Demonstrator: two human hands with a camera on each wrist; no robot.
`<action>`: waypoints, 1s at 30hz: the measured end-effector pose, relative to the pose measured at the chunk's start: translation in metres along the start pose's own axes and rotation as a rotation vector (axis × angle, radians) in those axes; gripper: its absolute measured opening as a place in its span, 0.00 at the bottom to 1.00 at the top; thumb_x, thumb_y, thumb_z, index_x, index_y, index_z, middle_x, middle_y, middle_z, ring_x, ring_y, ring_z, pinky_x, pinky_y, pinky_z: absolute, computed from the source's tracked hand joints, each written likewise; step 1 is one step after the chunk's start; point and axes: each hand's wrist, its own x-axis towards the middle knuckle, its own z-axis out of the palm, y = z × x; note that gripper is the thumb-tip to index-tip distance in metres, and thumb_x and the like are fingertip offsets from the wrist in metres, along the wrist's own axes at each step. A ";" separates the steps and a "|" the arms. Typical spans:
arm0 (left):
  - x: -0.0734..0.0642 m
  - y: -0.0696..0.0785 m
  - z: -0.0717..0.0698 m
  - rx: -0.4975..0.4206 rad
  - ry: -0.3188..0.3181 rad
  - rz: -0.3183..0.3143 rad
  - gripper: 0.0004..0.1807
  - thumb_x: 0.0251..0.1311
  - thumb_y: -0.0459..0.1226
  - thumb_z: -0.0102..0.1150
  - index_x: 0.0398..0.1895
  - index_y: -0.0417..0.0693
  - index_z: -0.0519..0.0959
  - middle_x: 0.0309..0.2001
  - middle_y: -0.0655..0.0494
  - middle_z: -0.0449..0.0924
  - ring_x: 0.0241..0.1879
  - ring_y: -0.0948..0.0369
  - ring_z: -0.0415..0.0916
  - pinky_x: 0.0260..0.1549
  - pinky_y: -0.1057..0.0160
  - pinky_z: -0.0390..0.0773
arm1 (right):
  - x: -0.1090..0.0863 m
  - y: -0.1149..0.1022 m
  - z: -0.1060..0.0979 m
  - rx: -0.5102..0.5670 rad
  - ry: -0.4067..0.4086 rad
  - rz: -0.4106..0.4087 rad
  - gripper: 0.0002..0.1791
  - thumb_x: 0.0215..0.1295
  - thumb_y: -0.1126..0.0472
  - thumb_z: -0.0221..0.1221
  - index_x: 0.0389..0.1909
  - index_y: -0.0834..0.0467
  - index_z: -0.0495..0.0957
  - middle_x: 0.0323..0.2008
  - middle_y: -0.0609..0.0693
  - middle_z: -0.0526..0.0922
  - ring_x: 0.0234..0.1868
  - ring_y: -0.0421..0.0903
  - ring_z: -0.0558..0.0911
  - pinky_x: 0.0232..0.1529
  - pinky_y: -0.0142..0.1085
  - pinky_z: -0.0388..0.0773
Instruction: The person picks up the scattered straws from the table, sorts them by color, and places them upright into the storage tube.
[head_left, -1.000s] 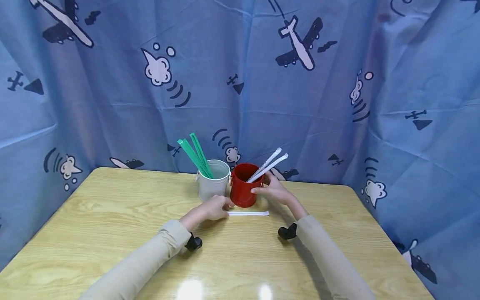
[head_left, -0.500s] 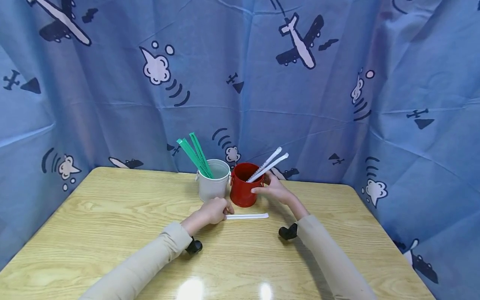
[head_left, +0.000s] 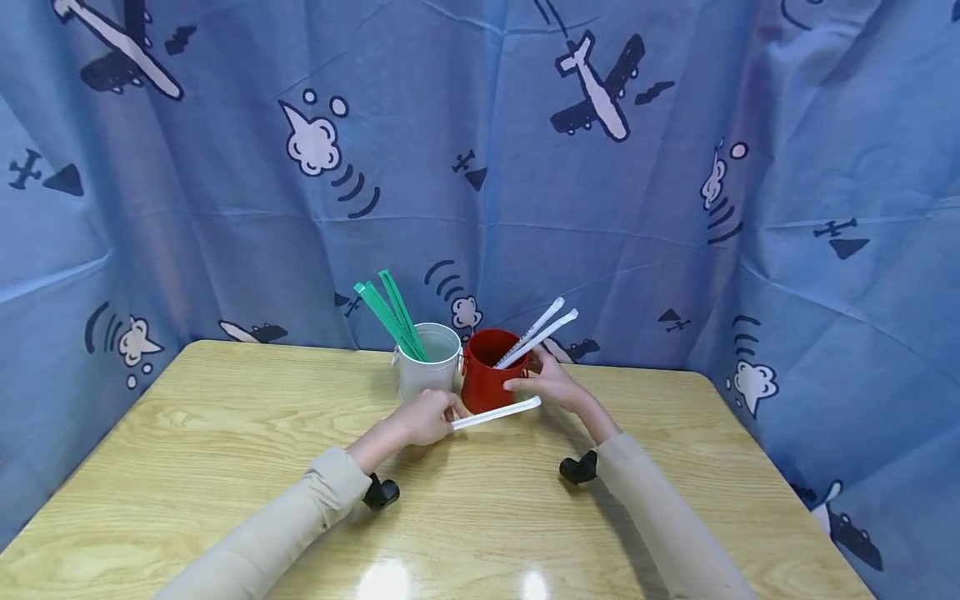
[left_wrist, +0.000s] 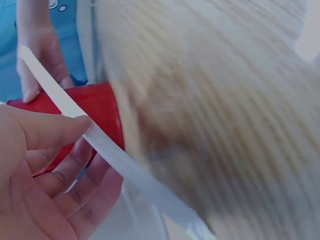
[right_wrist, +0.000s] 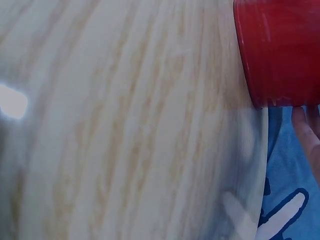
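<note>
My left hand point(head_left: 429, 415) pinches one end of a white paper-wrapped straw point(head_left: 498, 412), held tilted over the table in front of the red bucket point(head_left: 482, 390). In the left wrist view, thumb and fingers press on the straw point(left_wrist: 135, 172), with the red bucket behind it. My right hand point(head_left: 557, 386) holds the red bucket at its right side, thumb on the front and fingers further back. Two white wrapped straws point(head_left: 536, 337) lean to the right inside that bucket. Only fingertips of the right hand show in the right wrist view, at the bucket wall point(right_wrist: 285, 55).
Left of the red bucket, close beside it, stands a white bucket point(head_left: 426, 382) with several green wrapped straws point(head_left: 390, 317) leaning left. Both stand toward the back of the wooden table point(head_left: 247, 433). A blue curtain point(head_left: 420, 217) with airplane prints hangs behind.
The white straw lay flat on the table before the buckets. My left hand has lifted it, its free right end now raised. The right hand and red bucket stay put.
</note>
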 end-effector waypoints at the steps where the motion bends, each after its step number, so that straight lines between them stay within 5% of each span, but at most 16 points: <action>1: 0.000 0.001 -0.001 -0.013 0.011 0.009 0.10 0.51 0.23 0.58 0.35 0.42 0.82 0.27 0.53 0.80 0.29 0.63 0.72 0.33 0.68 0.74 | -0.001 0.000 0.000 -0.003 0.002 0.005 0.43 0.55 0.64 0.67 0.69 0.62 0.55 0.67 0.62 0.64 0.68 0.63 0.65 0.66 0.54 0.68; 10: 0.004 0.010 -0.022 -0.120 0.103 0.088 0.09 0.51 0.23 0.58 0.34 0.39 0.81 0.26 0.52 0.80 0.29 0.65 0.72 0.30 0.73 0.74 | 0.002 0.004 -0.002 -0.033 0.020 -0.058 0.40 0.54 0.67 0.67 0.67 0.64 0.59 0.59 0.65 0.72 0.54 0.49 0.75 0.53 0.32 0.73; 18: 0.006 0.019 -0.036 -0.191 0.123 0.081 0.08 0.54 0.25 0.59 0.38 0.39 0.79 0.29 0.50 0.81 0.29 0.64 0.74 0.30 0.73 0.75 | -0.007 -0.012 0.005 -0.013 0.004 0.007 0.41 0.55 0.64 0.67 0.67 0.63 0.58 0.65 0.63 0.66 0.68 0.65 0.65 0.67 0.56 0.66; 24: 0.009 0.029 -0.049 -0.207 0.210 0.055 0.09 0.56 0.27 0.59 0.41 0.40 0.79 0.30 0.50 0.81 0.28 0.62 0.75 0.30 0.70 0.78 | -0.012 -0.030 0.009 -0.033 -0.006 0.006 0.41 0.56 0.66 0.64 0.69 0.67 0.55 0.66 0.67 0.62 0.67 0.67 0.64 0.66 0.57 0.66; 30: 0.020 0.040 -0.059 -0.242 0.287 0.054 0.10 0.58 0.30 0.58 0.44 0.42 0.79 0.32 0.51 0.80 0.30 0.61 0.76 0.32 0.69 0.77 | -0.002 -0.010 0.002 -0.023 -0.004 -0.012 0.40 0.55 0.67 0.64 0.68 0.67 0.57 0.65 0.66 0.64 0.67 0.65 0.66 0.65 0.55 0.67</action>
